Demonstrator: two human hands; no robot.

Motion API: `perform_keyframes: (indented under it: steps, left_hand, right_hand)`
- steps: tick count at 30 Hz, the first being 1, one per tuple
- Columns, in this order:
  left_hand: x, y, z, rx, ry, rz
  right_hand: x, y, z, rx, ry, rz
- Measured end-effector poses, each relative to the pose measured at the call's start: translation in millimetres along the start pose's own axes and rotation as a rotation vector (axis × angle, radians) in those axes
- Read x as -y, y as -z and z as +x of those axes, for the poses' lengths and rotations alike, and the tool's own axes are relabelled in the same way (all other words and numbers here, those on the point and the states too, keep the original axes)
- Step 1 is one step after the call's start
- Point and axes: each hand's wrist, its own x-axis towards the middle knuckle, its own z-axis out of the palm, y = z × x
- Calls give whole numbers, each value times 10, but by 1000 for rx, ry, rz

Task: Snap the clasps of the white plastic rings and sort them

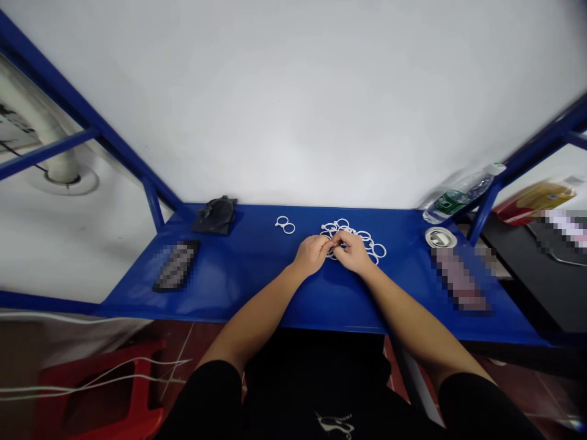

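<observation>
My left hand (312,253) and my right hand (352,250) meet over the blue tabletop, both closed in a pinch. Part of a white ring shows at their fingertips; the fingers cover most of it. Around and behind my right hand lies a loose pile of white plastic rings (378,250) with small eyelets, like curtain rings. Apart from the pile, to the left and farther back, two white rings (288,228) lie touching each other.
On the blue table (257,275), a black plastic bag (215,215) and a blurred dark item (176,266) lie left. At right are a clear water bottle (461,195), a tape roll (441,238) and a blurred pinkish item (460,278). A red stool (142,391) stands below left.
</observation>
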Motion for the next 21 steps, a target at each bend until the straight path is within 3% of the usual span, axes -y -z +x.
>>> perform_keyframes:
  steps: [5,10,15,21]
  left_hand:
    - [-23,-16,15,-5,-9,-14]
    - [107,165,116,-76,25,80]
    - [448,392,178,-204,369,384]
    - [708,378,105,-62,528,498]
  right_hand:
    - [-17,8,9,-30,17,20]
    - [-91,31,19,-91,98,-120]
    - [-160,99,51,-175,89,-149]
    - [-232,102,53,-154,62,-206]
